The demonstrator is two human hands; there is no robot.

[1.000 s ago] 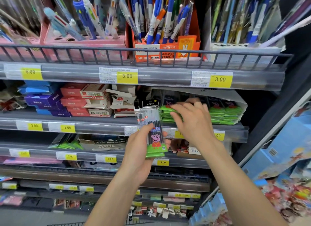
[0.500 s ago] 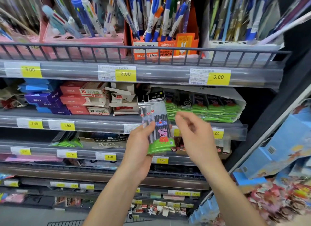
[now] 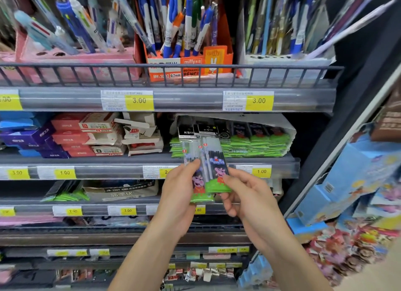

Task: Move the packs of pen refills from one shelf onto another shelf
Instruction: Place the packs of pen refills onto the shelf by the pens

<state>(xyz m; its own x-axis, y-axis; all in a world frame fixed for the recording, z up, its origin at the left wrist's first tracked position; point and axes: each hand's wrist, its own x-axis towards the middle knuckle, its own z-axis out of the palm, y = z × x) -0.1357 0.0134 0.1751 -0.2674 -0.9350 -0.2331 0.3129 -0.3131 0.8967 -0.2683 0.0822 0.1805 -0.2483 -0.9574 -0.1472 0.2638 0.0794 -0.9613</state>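
Two packs of pen refills, each with a green base and a cartoon pig printed on it, held upright and partly overlapping in front of the second shelf from the top. The left hand grips the left-hand pack from its left edge, thumb tip on the clear upper part. The right hand pinches the right-hand pack at its lower right, thumb on the front and fingers curled behind. Directly behind the held packs, on the second shelf, an open white carton lying on its side contains a stacked row of further green-based refill packs. Left of the carton on that shelf: torn white boxes, red boxes and purple boxes. The shelf edge carries yellow price labels. The shelf below holds a few loose green packs beside a flat printed carton. The top shelf, behind a wire rail, carries an orange mechanical-pencil display box between a pink pen stand and a white pen stand. Blue cartoon-printed boxes stand at far right.
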